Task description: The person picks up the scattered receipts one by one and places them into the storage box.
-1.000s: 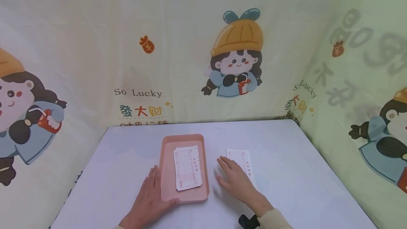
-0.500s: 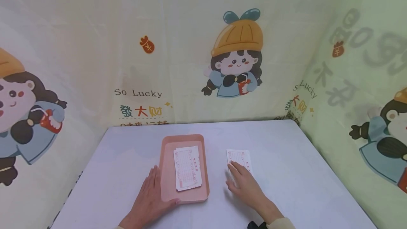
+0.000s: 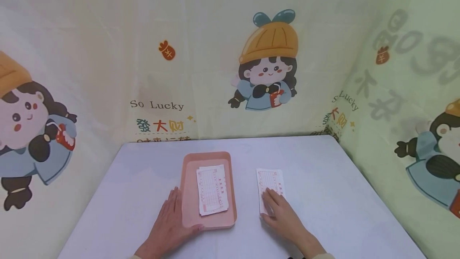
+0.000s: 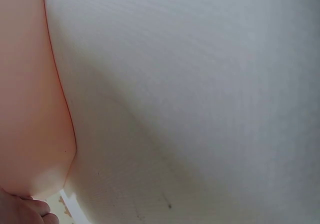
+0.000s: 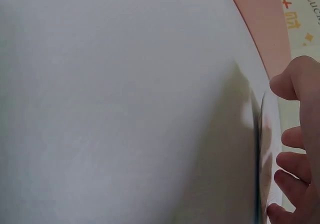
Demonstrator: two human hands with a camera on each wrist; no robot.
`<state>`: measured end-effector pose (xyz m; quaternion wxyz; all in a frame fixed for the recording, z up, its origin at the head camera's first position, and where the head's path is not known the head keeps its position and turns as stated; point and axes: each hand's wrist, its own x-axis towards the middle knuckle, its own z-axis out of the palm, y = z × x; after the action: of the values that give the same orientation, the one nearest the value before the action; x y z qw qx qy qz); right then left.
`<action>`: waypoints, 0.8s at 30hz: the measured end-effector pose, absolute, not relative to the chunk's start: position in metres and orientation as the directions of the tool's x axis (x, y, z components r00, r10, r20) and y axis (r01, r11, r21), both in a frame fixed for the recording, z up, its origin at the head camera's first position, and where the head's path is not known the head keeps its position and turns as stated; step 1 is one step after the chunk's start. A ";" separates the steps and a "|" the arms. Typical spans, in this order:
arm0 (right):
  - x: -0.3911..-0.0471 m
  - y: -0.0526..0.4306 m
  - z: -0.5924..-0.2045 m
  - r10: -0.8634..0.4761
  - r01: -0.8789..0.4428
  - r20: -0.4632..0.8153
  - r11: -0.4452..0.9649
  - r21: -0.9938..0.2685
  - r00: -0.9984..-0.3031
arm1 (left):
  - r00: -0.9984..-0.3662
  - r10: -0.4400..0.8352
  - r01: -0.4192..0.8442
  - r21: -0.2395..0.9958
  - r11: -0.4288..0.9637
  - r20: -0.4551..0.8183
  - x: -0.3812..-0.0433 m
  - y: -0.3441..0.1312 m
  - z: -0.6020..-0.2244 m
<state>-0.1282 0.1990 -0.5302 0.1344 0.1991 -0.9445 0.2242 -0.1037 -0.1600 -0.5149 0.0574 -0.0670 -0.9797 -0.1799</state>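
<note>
My left hand (image 3: 167,223) rests along the left side of a shallow pink tray (image 3: 215,222), fingers straight, thumb at its front edge. In the left wrist view, fingertips (image 4: 37,206) show beside the tray wall (image 4: 35,84). Inside the tray lies a small stack of white paper forms (image 3: 212,191) printed in red, its edges slightly uneven. To the right, my right hand (image 3: 284,217) is over the near part of a similar printed pad (image 3: 268,180), hiding part of it. The right wrist view shows loosely bent fingers above the pad (image 5: 265,159), with the thumb near its edge.
Both hands work on a white table (image 3: 143,171). A patterned cloth backdrop (image 3: 212,71) rises behind it and continues along both sides. A strip of table separates the tray from the pad on the right.
My right hand has moved right and toward me, from beside the pad to over its near part, uncovering more of its far end. The left hand and tray have stayed put.
</note>
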 end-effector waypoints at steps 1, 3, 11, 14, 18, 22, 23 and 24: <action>-0.127 0.199 -0.531 -0.310 -0.424 0.328 0.823 -0.377 -0.892 | -0.984 0.111 0.152 0.344 0.926 0.137 -0.104 -0.160 -0.515; -0.125 0.200 -0.532 -0.305 -0.407 0.300 0.828 -0.385 -0.904 | -0.984 0.111 0.152 0.347 0.926 0.137 -0.104 -0.161 -0.515; -0.122 0.202 -0.535 -0.312 -0.390 0.256 0.847 -0.362 -0.915 | -0.977 0.118 0.175 0.348 0.921 0.179 -0.102 -0.162 -0.516; -0.122 0.202 -0.536 -0.308 -0.373 0.225 0.856 -0.359 -0.924 | -0.975 0.119 0.178 0.346 0.921 0.187 -0.102 -0.162 -0.517; -0.122 0.202 -0.536 -0.315 -0.382 0.235 0.856 -0.348 -0.920 | -0.975 0.117 0.177 0.349 0.920 0.186 -0.102 -0.162 -0.518; -0.121 0.201 -0.535 -0.316 -0.392 0.255 0.851 -0.350 -0.914 | -0.976 0.116 0.176 0.352 0.919 0.186 -0.102 -0.162 -0.518; -0.120 0.201 -0.535 -0.315 -0.391 0.254 0.849 -0.355 -0.915 | -0.976 0.116 0.176 0.352 0.919 0.185 -0.102 -0.162 -0.518; -0.120 0.201 -0.535 -0.312 -0.386 0.248 0.851 -0.357 -0.917 | -0.976 0.116 0.176 0.352 0.919 0.185 -0.102 -0.162 -0.518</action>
<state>-0.1204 0.2013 -0.5347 0.0909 0.1820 -0.9576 0.2038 -0.1016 -0.1617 -0.5182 0.0806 -0.0749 -0.9763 -0.1865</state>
